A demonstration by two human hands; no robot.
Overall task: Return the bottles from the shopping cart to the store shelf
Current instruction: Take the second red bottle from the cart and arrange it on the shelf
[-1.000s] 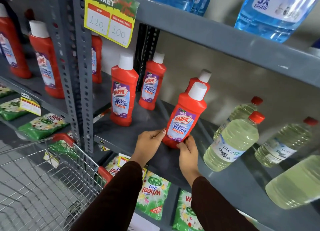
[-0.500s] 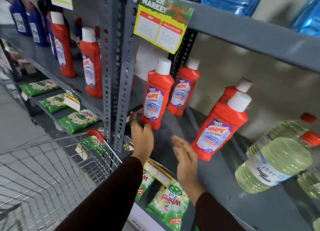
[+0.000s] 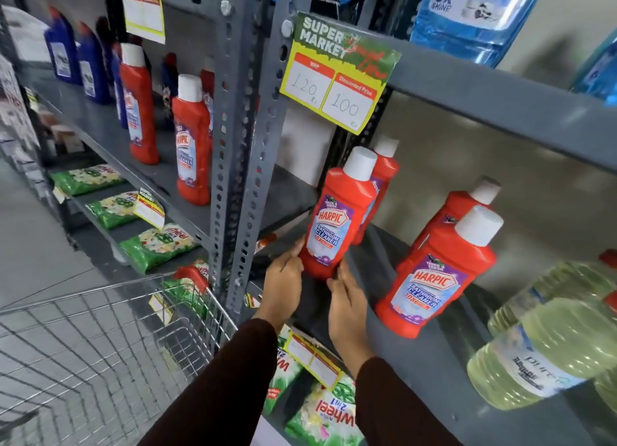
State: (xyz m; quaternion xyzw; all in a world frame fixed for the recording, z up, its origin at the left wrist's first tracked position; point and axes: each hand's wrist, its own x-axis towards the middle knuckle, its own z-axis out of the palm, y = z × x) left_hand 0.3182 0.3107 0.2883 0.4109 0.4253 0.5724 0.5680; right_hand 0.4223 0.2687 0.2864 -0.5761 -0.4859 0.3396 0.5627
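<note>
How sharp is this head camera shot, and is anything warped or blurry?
Head view: the Harpic bottle between both hands and the price tag read sharply; the pale liquid bottle at right and the blue bottles far left are smeared; wide-angle distortion bends the shelf uprights; lighting is soft, without harsh glare.

You're in a supermarket aisle, def a shop: grey metal shelf [image 3: 484, 91] w/ a "Super Market" price tag [image 3: 337, 74], rows of red Harpic bottles [image 3: 190, 141], detergent packs [image 3: 157, 245], wire shopping cart [image 3: 110, 338] below.
</note>
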